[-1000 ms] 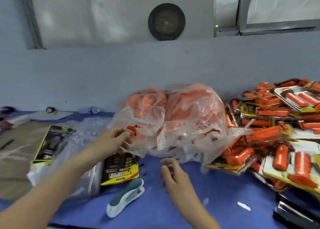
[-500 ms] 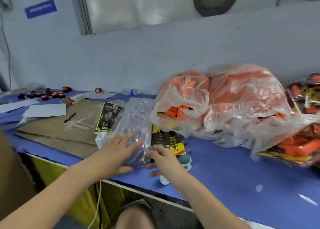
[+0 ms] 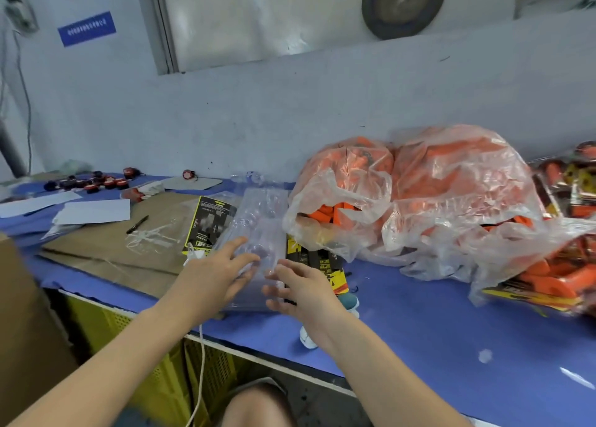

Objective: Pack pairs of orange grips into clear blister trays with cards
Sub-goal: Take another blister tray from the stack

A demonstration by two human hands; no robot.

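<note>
Both forearms reach in from the lower edge to meet at a stack of clear, moulded plastic blister trays (image 3: 262, 225) lying near the front of the blue-covered table (image 3: 435, 323). The left hand (image 3: 219, 273) lies palm down on the stack's near left part, its fingers (image 3: 240, 244) straight and spread wide over the plastic. The right hand (image 3: 304, 289) comes in from the right, its fingers (image 3: 281, 271) almost straight and slightly apart, tips against the near right edge of the trays, with the thumb lower, at the front corner. Motion blur softens both hands.

A black-and-yellow printed card (image 3: 209, 223) lies partly under the trays' left side, and another black-and-yellow card (image 3: 324, 263) lies just right of them, its far end under two big clear plastic bags (image 3: 451, 184) full of orange grips (image 3: 325, 213). Farther right sits a heap of finished blister packs (image 3: 561, 281) holding orange grips on yellow cards. A teal-and-white tool (image 3: 351, 302) shows just behind the right wrist.

Left of the trays lies a flat brown cardboard sheet (image 3: 106, 249) with a black pen (image 3: 137, 224) and white paper sheets (image 3: 95, 212) on it; small red-and-black parts (image 3: 93, 183) sit by the wall. A yellow crate (image 3: 129, 326) stands under the table and a white cable (image 3: 202, 359) hangs over its front edge
</note>
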